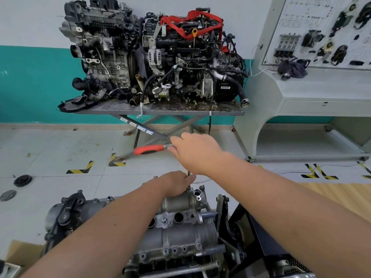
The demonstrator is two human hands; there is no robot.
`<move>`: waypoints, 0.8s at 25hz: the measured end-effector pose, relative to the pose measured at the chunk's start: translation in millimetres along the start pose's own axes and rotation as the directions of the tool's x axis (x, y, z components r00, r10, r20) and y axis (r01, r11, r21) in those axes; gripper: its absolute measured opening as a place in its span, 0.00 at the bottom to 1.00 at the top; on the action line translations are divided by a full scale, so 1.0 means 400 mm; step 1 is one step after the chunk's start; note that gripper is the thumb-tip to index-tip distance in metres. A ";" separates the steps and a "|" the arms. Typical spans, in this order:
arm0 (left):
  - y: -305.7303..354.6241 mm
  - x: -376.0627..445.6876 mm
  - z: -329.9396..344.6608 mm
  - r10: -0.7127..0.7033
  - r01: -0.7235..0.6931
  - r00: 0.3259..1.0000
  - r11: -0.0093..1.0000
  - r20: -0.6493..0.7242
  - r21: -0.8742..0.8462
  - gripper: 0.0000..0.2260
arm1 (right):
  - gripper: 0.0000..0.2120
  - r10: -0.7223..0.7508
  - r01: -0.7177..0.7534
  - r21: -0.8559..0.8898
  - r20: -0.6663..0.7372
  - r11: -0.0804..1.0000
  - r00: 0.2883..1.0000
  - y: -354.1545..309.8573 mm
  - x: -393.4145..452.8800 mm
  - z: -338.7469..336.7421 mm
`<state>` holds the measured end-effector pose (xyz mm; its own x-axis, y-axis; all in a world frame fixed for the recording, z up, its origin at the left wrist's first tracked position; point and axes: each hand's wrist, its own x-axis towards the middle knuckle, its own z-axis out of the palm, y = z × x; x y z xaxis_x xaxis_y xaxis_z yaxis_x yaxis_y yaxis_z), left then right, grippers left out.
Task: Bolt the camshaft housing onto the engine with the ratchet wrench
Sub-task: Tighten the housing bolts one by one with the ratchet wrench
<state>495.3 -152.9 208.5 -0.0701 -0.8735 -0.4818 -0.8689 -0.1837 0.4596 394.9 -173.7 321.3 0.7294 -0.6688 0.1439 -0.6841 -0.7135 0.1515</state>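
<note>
While over the engine (176,243):
Right hand (197,151): curled round ratchet wrench (151,149) head.
Left hand (176,183): pinched extension shaft (189,174) low.
Camshaft housing (180,205): seated atop engine, beneath both hands.

wall (30,73) teal below, white above; pale tiled floor (60,149); grey lift table (160,111); display board (321,33)
</note>
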 end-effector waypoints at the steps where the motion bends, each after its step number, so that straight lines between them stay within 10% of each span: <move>1: -0.003 0.007 0.001 0.008 -0.007 1.000 1.000 -0.020 0.006 0.29 | 0.18 0.066 -0.071 0.090 0.058 0.993 0.996 -0.001 0.012 -0.008; 4: -0.021 0.012 -0.002 0.021 -0.019 0.998 0.999 -0.051 0.037 0.23 | 0.16 0.274 -0.368 0.527 0.250 0.766 0.929 0.003 0.033 -0.020; 6: -0.021 0.014 0.003 0.037 -0.034 0.998 0.996 -0.042 0.079 0.22 | 0.10 0.321 -0.517 0.827 0.438 0.222 0.839 0.005 0.028 -0.019; 9: -0.022 0.022 -0.001 0.052 -0.049 0.998 0.995 -0.037 0.084 0.23 | 0.04 0.324 -0.307 0.794 0.520 -0.525 0.790 -0.012 0.010 0.013; 11: -0.017 0.020 -0.003 0.063 -0.061 0.998 0.992 -0.021 0.109 0.22 | 0.03 0.418 -0.047 0.669 0.517 -0.742 0.747 -0.021 0.006 0.051; 14: -0.019 0.015 -0.013 0.073 -0.071 0.997 0.990 -0.014 0.121 0.21 | 0.06 0.604 0.094 0.797 0.370 -0.597 0.706 -0.041 -0.008 0.099; 20: -0.007 -0.002 -0.017 0.066 -0.064 0.998 0.993 -0.015 0.101 0.19 | 0.20 0.663 0.193 0.959 -0.284 0.208 0.693 -0.059 -0.057 0.161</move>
<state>501.2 -154.6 212.5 -0.1199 -0.8905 -0.4389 -0.9076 -0.0809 0.4120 394.5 -155.0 251.3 0.0518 -0.8772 0.4774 -0.0001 -0.4781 -0.8783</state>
